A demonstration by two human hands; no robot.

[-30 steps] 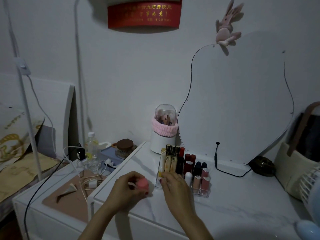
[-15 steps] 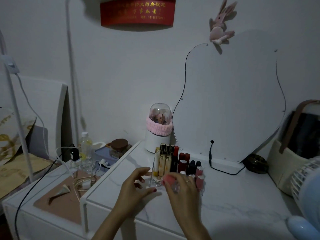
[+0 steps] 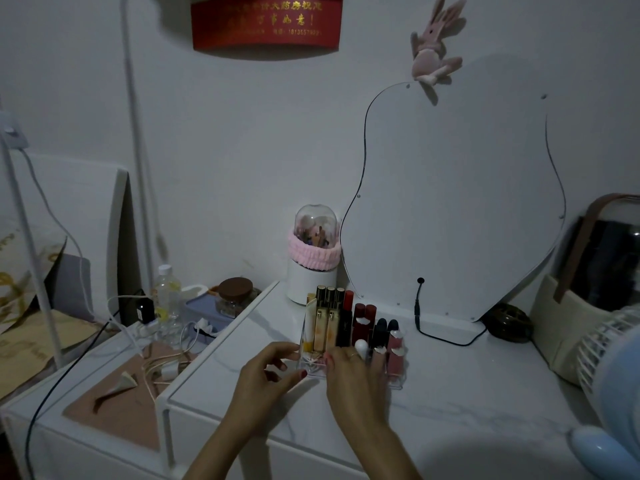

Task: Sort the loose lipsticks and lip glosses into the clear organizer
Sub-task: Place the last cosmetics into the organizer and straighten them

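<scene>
Now clear organizer [image 3: 396, 372] near-full, tubes upright; left hand [image 3: 266, 379] pinching its corner, right hand [image 3: 353, 372] unclear.

Both bare forearms are extending forward from the lower edge of the view and converging toward the centre. The left hand [image 3: 268, 374] is lying palm-inward, its fingers curling loosely with gaps between them and thumb and forefinger tips pointing right; the nails are showing red polish. The right hand [image 3: 355, 375] is presenting its back to the camera, fingers reaching forward and slightly spread, a ring sitting on one finger. Whether either hand is gripping anything cannot be told.
</scene>
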